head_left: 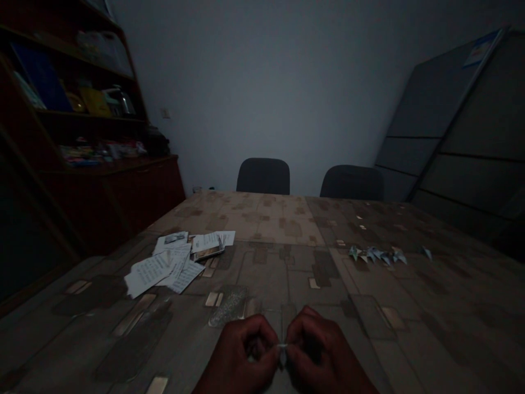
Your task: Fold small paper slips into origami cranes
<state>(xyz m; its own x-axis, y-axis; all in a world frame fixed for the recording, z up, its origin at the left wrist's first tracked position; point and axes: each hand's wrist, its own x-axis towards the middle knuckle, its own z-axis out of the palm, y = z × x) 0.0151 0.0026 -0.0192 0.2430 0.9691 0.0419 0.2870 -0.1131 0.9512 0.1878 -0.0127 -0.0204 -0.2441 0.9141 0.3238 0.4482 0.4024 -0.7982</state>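
Observation:
Both hands meet low in the middle of the view, above the near part of the table. My left hand (248, 353) pinches one side of a small folded piece of paper (283, 354). The other side of that paper is between the thumb and forefinger of my right hand (318, 350). Only a pale strip and a small point of the paper show between the fingertips; the rest is hidden.
Printed paper cards (164, 265) lie loosely piled at the left on the patterned tablecloth (266, 279). Several small folded paper pieces (378, 255) stand in a row at the right. Beyond the table are two dark chairs (263, 176) and a shelf unit (143, 183).

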